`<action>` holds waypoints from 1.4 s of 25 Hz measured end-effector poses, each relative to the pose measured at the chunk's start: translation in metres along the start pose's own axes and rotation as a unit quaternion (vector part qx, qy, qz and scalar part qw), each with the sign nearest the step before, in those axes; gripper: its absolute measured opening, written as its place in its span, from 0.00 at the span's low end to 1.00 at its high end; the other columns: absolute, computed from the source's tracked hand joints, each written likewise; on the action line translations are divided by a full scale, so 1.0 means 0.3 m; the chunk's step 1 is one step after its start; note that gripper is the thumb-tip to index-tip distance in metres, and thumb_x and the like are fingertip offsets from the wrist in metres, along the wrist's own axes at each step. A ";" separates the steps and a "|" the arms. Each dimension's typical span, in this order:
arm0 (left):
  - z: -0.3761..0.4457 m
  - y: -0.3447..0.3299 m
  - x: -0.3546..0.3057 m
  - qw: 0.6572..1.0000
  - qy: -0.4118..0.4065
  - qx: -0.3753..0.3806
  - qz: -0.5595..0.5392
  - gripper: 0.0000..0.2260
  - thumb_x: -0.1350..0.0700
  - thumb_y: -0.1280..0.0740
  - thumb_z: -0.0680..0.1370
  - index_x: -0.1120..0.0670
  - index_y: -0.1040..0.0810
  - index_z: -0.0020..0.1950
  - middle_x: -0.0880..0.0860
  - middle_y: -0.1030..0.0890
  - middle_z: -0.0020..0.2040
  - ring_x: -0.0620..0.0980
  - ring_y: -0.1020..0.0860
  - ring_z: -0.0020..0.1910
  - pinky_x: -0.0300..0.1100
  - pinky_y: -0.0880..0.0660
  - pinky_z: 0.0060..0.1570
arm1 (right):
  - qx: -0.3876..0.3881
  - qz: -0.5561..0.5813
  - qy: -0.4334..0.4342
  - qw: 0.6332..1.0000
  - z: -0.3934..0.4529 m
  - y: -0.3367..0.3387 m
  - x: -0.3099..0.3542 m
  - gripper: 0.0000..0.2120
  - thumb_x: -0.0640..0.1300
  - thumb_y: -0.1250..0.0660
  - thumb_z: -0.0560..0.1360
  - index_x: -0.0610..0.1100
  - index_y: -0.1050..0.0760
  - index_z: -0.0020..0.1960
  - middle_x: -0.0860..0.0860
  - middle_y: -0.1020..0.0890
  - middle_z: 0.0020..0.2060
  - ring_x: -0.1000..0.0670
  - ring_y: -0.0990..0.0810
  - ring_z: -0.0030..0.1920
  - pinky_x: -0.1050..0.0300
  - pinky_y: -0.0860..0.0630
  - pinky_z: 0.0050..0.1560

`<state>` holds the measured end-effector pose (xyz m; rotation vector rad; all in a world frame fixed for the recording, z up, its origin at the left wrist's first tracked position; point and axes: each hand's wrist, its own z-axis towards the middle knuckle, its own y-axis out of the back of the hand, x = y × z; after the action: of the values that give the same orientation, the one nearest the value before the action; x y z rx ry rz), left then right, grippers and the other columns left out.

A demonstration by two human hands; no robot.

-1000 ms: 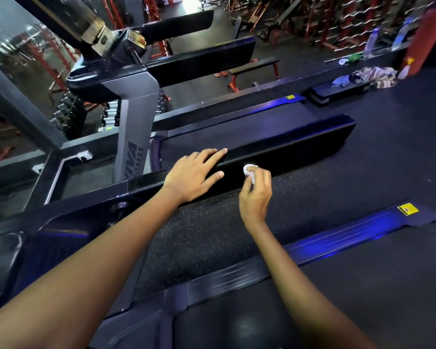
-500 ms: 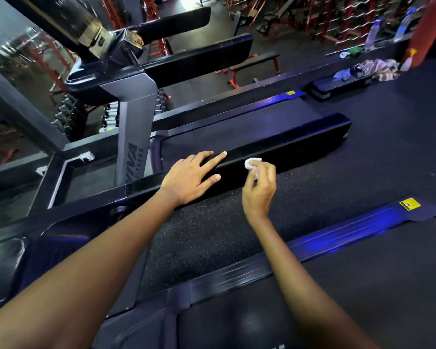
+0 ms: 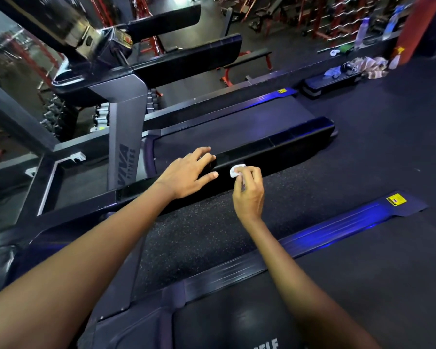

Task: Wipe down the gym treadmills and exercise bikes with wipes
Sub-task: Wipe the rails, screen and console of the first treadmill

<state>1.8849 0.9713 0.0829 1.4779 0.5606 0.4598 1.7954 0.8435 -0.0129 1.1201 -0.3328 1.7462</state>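
White wipe [image 3: 237, 170], balled small, pinched in right hand [image 3: 249, 191] fingertips and pressed on black treadmill side rail [image 3: 275, 149]. Left hand [image 3: 186, 173] flat, fingers spread, braced on same rail just beside. Mid-wipe on rail, by the look of it. Next: sliding along the rail's long axis, running from lower left to upper right, toward the far end.

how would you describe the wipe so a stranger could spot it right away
Find the long black handrail that runs between the two treadmill belts. Two hands sit at its near end; the wipe is the small crumpled wad pinched in the right hand. It is the only white thing there, while the left hand lies flat and bare.
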 end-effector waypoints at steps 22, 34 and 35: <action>0.202 -0.051 -0.171 0.999 -0.040 -0.012 0.019 0.22 0.43 0.52 0.82 0.38 0.53 0.76 0.49 0.38 0.74 0.52 0.32 0.67 0.48 0.30 0.55 | -0.110 0.046 -0.132 0.984 0.136 0.132 -0.158 0.08 0.26 0.37 0.68 0.34 0.22 0.43 0.40 0.22 0.42 0.53 0.26 0.41 0.69 0.29 0.41; 0.210 -0.050 -0.177 0.999 -0.036 -0.017 0.036 0.22 0.43 0.52 0.82 0.38 0.53 0.76 0.49 0.38 0.74 0.51 0.31 0.66 0.48 0.28 0.53 | -0.147 0.059 -0.125 0.979 0.226 0.156 -0.182 0.09 0.25 0.38 0.67 0.33 0.22 0.43 0.38 0.23 0.42 0.62 0.30 0.41 0.79 0.36 0.44; 0.211 -0.052 -0.175 0.999 -0.035 -0.018 0.036 0.22 0.43 0.52 0.82 0.38 0.53 0.76 0.49 0.38 0.74 0.51 0.31 0.66 0.48 0.28 0.53 | -0.141 0.056 -0.112 0.982 0.227 0.156 -0.165 0.09 0.26 0.39 0.68 0.33 0.22 0.43 0.39 0.23 0.42 0.61 0.30 0.42 0.79 0.36 0.45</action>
<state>1.8810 0.8885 0.0715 1.4781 0.4417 0.4698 1.7959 0.7477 -0.0042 1.1082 -0.7703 1.6093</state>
